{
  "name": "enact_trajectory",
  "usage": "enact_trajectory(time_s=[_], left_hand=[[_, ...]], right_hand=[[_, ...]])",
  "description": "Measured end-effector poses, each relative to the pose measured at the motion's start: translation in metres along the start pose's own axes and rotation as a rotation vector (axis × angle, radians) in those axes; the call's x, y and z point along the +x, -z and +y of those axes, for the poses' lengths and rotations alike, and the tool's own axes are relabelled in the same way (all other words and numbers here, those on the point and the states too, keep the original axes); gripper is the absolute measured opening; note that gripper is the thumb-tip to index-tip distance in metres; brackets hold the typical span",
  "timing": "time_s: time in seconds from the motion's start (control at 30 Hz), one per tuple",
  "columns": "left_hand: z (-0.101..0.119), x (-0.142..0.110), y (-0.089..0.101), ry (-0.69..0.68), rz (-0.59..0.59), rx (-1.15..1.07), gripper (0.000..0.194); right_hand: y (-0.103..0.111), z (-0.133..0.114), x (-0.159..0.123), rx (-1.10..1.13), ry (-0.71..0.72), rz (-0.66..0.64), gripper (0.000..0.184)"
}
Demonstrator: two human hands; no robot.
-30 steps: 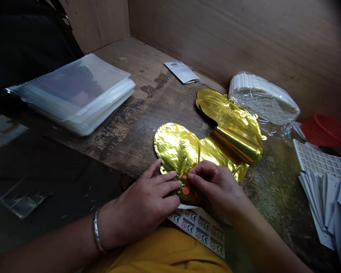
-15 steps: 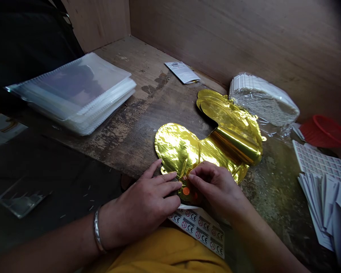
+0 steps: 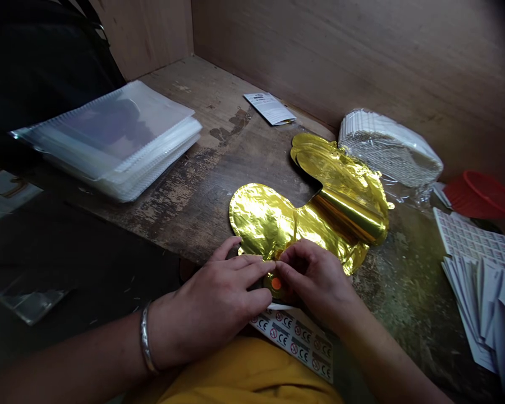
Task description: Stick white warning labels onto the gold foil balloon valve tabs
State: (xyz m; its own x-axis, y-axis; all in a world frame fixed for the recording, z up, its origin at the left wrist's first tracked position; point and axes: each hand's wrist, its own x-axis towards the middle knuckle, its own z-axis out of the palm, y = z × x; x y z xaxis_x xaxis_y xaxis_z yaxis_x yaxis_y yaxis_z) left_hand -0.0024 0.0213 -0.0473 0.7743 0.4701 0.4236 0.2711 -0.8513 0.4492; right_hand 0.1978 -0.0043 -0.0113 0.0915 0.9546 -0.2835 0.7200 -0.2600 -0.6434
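A flat gold foil balloon (image 3: 261, 216), partly rolled over on its right side, lies on the worn wooden table. My left hand (image 3: 225, 297) rests over its near left edge with fingers stretched out, the fingertips touching the foil. My right hand (image 3: 313, 275) is closed in a pinch at the balloon's near end, its fingertips meeting the left index finger. What sits in that pinch is hidden. Just below the fingers an orange round spot (image 3: 276, 283) shows on the foil. A sheet of CE stickers (image 3: 294, 339) lies on my lap under the hands.
A stack of clear plastic bags (image 3: 122, 146) stands at the left. At the back lies a folded printed paper (image 3: 270, 108). To the right are a wrapped white bundle (image 3: 389, 146), a red mesh basket (image 3: 483, 193), another sticker sheet (image 3: 473, 238) and fanned papers (image 3: 480, 308).
My right fingertips have moved slightly left, and my left index finger has stretched to meet them. A small marked spot on the foil there is now covered. The balloon has stayed put.
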Motion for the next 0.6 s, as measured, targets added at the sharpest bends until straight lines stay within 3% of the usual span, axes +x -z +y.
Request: enact_trajectory(time_s=[0.13,0.23,0.3,0.43,0.53,0.6], left_hand=[[-0.003,0.001,-0.004,-0.039,0.001,0.032,0.01],[-0.003,-0.001,-0.005,-0.05,0.011,0.042,0.009],[-0.003,-0.002,-0.006,-0.06,0.024,0.046,0.01],[-0.004,-0.003,-0.008,-0.047,0.018,0.042,0.01],[-0.003,-0.004,-0.003,-0.036,-0.001,0.018,0.008],[-0.002,-0.004,0.005,-0.042,-0.027,0.008,0.007]], right_hand=[[0.003,-0.001,-0.002,-0.161,0.02,0.093,0.015],[0.004,0.003,-0.002,-0.202,-0.053,0.222,0.034],[0.002,0.006,0.0,-0.221,-0.028,0.275,0.038],[-0.005,0.017,0.001,-0.349,0.137,0.36,0.028],[0.001,0.028,-0.004,-0.495,0.133,0.517,0.016],[0.009,0.031,-0.011,-0.52,0.233,0.609,0.017]])
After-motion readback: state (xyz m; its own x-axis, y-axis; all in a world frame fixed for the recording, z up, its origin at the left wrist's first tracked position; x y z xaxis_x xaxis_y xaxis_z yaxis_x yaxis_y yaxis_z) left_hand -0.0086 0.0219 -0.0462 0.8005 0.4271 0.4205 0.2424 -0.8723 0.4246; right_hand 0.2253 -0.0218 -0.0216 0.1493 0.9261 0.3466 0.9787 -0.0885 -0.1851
